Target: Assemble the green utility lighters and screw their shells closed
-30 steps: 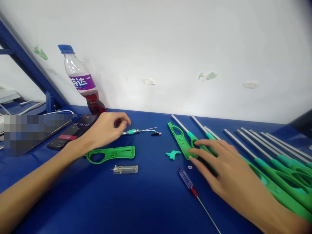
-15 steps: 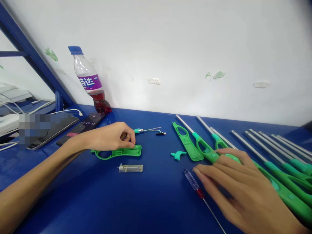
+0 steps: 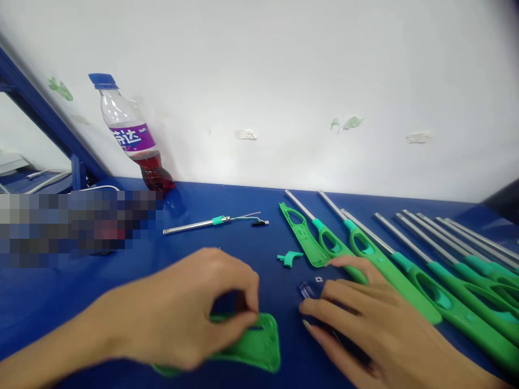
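My left hand [image 3: 190,308] is closed in a pinch on a green lighter shell half [image 3: 259,346], held low near the front of the table. My right hand [image 3: 377,324] has its fingers apart, over a screwdriver [image 3: 306,290] whose clear handle end pokes out; the rest of it is covered. Its index finger reaches towards another green shell half [image 3: 310,246]. A turquoise trigger [image 3: 290,258] and a tiny pale square piece [image 3: 319,279] lie between the hands. Behind the left hand lies a metal lighter tube [image 3: 190,226] with thin wires and a black igniter part [image 3: 259,222].
Several green lighters [image 3: 421,278] with metal tubes lie slanted along the right side. A bottle of red drink [image 3: 132,138] leans by the white wall [image 3: 284,81] at the back left. A blurred-out patch [image 3: 73,227] covers things at the left.
My left hand has brought the shell half towards me and to the right. The clear fuel tank is now hidden behind that hand. My right hand has shifted left over the screwdriver.
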`<state>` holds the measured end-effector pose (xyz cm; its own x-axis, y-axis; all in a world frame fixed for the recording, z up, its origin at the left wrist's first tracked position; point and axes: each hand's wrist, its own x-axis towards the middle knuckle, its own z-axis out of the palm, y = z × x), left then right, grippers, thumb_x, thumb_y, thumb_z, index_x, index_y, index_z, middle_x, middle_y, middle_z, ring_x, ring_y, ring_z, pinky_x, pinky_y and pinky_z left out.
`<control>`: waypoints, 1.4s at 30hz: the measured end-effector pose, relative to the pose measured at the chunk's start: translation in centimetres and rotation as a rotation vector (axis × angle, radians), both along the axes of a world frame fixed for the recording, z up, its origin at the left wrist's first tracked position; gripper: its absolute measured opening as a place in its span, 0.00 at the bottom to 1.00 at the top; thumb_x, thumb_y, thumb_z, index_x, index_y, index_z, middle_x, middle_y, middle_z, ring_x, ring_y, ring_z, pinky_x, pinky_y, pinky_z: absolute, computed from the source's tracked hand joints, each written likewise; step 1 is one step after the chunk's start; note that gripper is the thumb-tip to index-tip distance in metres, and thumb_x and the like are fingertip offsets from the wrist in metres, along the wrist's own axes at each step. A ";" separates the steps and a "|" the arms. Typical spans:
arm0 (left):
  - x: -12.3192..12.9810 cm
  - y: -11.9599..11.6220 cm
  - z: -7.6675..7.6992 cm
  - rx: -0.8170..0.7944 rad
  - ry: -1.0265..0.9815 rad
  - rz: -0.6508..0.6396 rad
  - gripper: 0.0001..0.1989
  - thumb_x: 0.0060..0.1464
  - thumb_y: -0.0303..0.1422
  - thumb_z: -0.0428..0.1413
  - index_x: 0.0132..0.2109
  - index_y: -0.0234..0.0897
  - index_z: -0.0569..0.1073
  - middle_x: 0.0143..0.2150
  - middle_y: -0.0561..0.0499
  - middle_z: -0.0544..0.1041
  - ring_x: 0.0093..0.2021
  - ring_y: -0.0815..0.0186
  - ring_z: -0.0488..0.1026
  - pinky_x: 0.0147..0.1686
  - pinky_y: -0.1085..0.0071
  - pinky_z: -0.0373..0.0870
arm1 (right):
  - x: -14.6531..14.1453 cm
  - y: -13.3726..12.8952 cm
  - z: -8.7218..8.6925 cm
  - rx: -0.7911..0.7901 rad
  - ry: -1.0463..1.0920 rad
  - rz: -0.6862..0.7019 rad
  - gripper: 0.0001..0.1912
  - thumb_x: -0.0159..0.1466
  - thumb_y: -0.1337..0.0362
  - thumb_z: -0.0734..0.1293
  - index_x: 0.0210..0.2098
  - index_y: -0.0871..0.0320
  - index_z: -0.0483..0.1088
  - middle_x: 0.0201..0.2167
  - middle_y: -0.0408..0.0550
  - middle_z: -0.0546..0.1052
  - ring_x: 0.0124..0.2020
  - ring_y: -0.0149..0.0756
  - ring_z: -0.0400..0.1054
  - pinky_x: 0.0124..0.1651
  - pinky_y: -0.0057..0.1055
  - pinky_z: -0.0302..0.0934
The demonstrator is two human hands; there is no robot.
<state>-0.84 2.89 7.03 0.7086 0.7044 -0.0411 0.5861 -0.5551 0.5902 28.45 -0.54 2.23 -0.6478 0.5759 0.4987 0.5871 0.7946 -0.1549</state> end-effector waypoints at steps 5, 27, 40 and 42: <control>2.2 -2.7 -3.7 0.202 -0.074 -0.115 0.06 0.70 0.32 0.64 0.42 0.46 0.76 0.39 0.57 0.81 0.39 0.66 0.78 0.33 0.67 0.70 | 0.4 0.6 -0.4 0.001 -0.056 0.028 0.16 0.76 0.74 0.61 0.45 0.51 0.77 0.35 0.37 0.81 0.33 0.33 0.78 0.72 0.38 0.48; -4.6 9.0 -4.9 0.473 0.193 0.332 0.15 0.74 0.41 0.63 0.58 0.36 0.78 0.57 0.44 0.81 0.52 0.57 0.82 0.53 0.54 0.83 | -1.2 -1.3 -1.5 0.046 -0.105 0.201 0.05 0.78 0.61 0.70 0.44 0.47 0.78 0.45 0.34 0.85 0.44 0.31 0.79 0.71 0.37 0.61; -2.0 4.6 -2.6 0.848 -0.208 0.284 0.11 0.77 0.30 0.54 0.58 0.42 0.80 0.52 0.47 0.81 0.50 0.61 0.80 0.53 0.64 0.79 | 0.6 -0.7 0.4 -0.121 -0.099 0.094 0.06 0.70 0.65 0.77 0.39 0.50 0.77 0.42 0.35 0.84 0.43 0.34 0.80 0.68 0.37 0.61; -1.9 3.3 -2.4 0.855 -0.223 0.237 0.15 0.76 0.28 0.56 0.62 0.50 0.79 0.53 0.50 0.81 0.49 0.64 0.81 0.52 0.65 0.80 | 0.9 -0.6 0.6 -0.142 -0.091 0.098 0.06 0.70 0.65 0.77 0.39 0.50 0.77 0.41 0.35 0.84 0.42 0.34 0.80 0.67 0.38 0.62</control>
